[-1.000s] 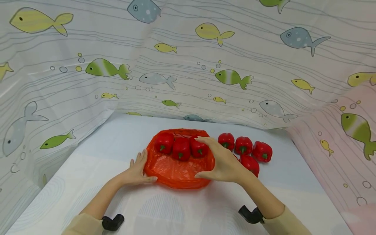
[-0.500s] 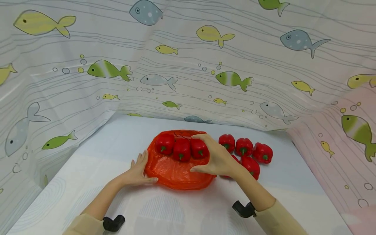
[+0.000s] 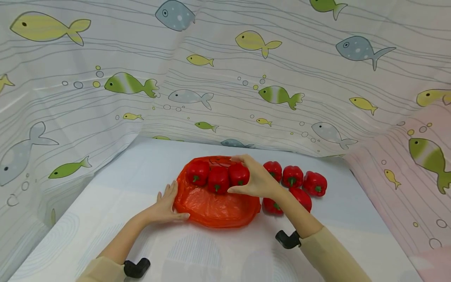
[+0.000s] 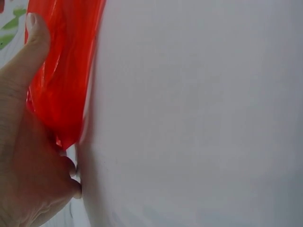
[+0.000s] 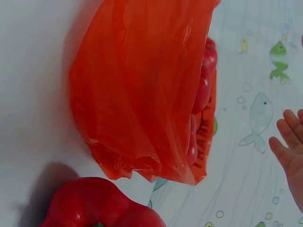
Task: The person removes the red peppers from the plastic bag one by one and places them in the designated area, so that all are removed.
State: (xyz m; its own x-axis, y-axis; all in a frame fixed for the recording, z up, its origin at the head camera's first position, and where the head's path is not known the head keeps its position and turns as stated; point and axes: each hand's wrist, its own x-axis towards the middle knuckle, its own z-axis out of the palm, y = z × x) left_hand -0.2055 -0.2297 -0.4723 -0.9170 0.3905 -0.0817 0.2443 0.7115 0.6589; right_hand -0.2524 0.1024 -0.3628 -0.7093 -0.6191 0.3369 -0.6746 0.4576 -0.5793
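An orange-red plastic bag (image 3: 218, 211) lies with its mouth spread wide. Three red bell peppers sit in its far part: a left one (image 3: 198, 173), a middle one (image 3: 218, 179) and a right one (image 3: 239, 175). Fingers spread, my left hand (image 3: 163, 205) rests against the bag's left side; its thumb (image 4: 37, 40) lies along the bag. My right hand (image 3: 260, 178) is over the bag's right part, fingers and thumb apart beside the right pepper. In the right wrist view those fingers (image 5: 286, 153) look extended, with no pepper visible in them.
Several more red bell peppers, such as the far right one (image 3: 315, 183), lie on the white table to the right of the bag; the nearest one (image 3: 272, 206) is close to the bag's edge. A fish-print curtain (image 3: 225, 98) rises behind and at both sides.
My right hand has moved slightly up and left, away from the bag's near right edge, uncovering the nearest loose pepper. The left hand and the peppers in the bag look unchanged.
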